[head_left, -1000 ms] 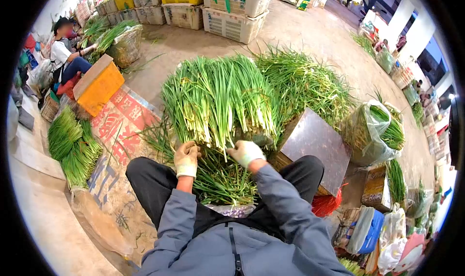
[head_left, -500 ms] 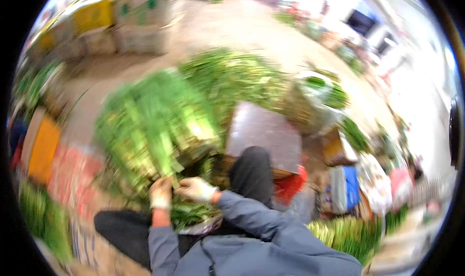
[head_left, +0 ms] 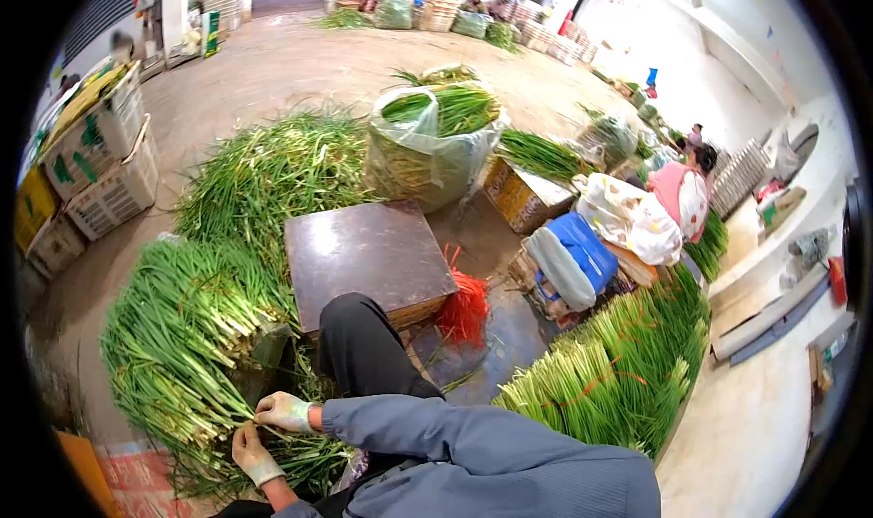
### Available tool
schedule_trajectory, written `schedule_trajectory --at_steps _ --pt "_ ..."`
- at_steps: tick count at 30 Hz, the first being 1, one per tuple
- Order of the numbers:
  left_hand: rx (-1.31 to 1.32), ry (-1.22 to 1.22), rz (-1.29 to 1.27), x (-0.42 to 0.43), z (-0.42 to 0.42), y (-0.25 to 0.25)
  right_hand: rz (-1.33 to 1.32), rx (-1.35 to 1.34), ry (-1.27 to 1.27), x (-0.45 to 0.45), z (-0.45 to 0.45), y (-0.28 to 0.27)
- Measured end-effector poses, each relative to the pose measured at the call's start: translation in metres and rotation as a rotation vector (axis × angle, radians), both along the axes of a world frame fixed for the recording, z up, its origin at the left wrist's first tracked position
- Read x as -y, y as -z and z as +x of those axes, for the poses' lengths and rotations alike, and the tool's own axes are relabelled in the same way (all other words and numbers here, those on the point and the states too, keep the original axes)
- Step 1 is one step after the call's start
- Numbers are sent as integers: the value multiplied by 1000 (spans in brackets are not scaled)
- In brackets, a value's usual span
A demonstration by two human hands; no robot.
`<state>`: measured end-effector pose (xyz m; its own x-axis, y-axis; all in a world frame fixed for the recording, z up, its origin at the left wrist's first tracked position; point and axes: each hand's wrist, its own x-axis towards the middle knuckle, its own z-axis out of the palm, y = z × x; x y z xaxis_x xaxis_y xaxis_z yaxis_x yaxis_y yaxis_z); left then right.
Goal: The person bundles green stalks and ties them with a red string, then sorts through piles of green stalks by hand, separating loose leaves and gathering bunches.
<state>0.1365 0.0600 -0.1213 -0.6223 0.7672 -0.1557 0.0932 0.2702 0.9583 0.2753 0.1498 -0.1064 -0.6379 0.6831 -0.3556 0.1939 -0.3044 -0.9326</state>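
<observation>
A large heap of garlic chives (head_left: 182, 322), long green leaves with pale lower stalks, lies at the left beside my legs. At its near edge my right hand (head_left: 286, 412), in a pale stained glove, has its fingers closed in a pinch on chive stalks. Just below and to the left, my left hand (head_left: 255, 457), also gloved, pinches the same stalks. The fingertips of both hands are close together, partly hiding what is between them. Loose green leaves (head_left: 314, 454) lie under my right forearm.
A dark-topped low table (head_left: 364, 245) stands ahead of my knee, with red ties (head_left: 466, 309) beside it. Beyond are another chive pile (head_left: 273, 172) and a filled clear sack (head_left: 418, 163). Tied chive bundles (head_left: 605, 372) stand at right, near a blue bag (head_left: 582, 245). Several people sit far off.
The view has swung right and sharpened, so the table and heap appear farther left. Both hands stay close together at the near edge of the heap.
</observation>
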Motion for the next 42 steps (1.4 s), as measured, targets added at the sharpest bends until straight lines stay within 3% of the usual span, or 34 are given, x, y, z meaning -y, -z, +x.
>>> schedule_trajectory --at_steps 4,6,8,10,12,14,16,17,18,20,22,23,24,26,28,30,32,34,35,36,38,40,41,42 --pt "-117 18 58 3 13 -9 -39 -16 -1 -7 11 -7" --pt "-94 30 160 2 10 6 266 -18 27 -11 11 -8" --pt "-180 -11 171 6 20 5 144 -67 160 -16 14 -12" --pt "-127 109 239 12 33 -23 126 -95 256 -28 17 -6" --pt "-218 298 78 14 39 -35 196 -88 322 -40 19 -3" --pt "-236 765 -334 16 26 -20 186 -122 385 -50 25 -14" --pt "-357 1090 -652 24 22 39 278 -95 377 -55 34 -31" --pt "-446 1079 -768 29 14 87 360 -31 350 -54 33 -32" --pt "-559 908 -730 36 11 90 448 27 326 -55 32 -34" --pt "-196 578 -398 18 -21 69 399 -12 207 -42 30 -40" --pt "843 222 -98 -13 -35 39 406 -31 56 -18 22 -47" --pt "712 199 -19 -1 -4 -63 432 -56 -2 -5 16 -46" --pt "693 226 74 4 -16 -57 450 -94 -70 7 9 -45" --pt "453 192 119 7 -6 -93 91 -5 -177 26 -3 -64" --pt "527 158 212 15 -20 -81 292 -45 -151 30 -13 -57" --pt "432 34 309 22 -21 -78 40 -104 -117 33 -23 -55" --pt "297 -60 217 29 -34 -86 4 -129 -71 35 -29 -48" --pt "337 -237 487 28 -59 -79 280 54 -100 32 -29 -33" --pt "401 -285 493 33 -77 -84 397 103 -129 32 -27 -18" --pt "468 -335 501 39 -90 -111 580 264 -339 29 -21 -10" --pt "271 -441 431 45 -117 -142 732 754 -1226 21 -18 35" --pt "263 -446 507 41 -153 -129 675 788 -1044 4 -21 13" --pt "299 -457 456 39 -163 -124 630 699 -602 -3 -28 -6" --pt "338 -467 404 38 -167 -120 637 703 -359 -12 -38 -28"
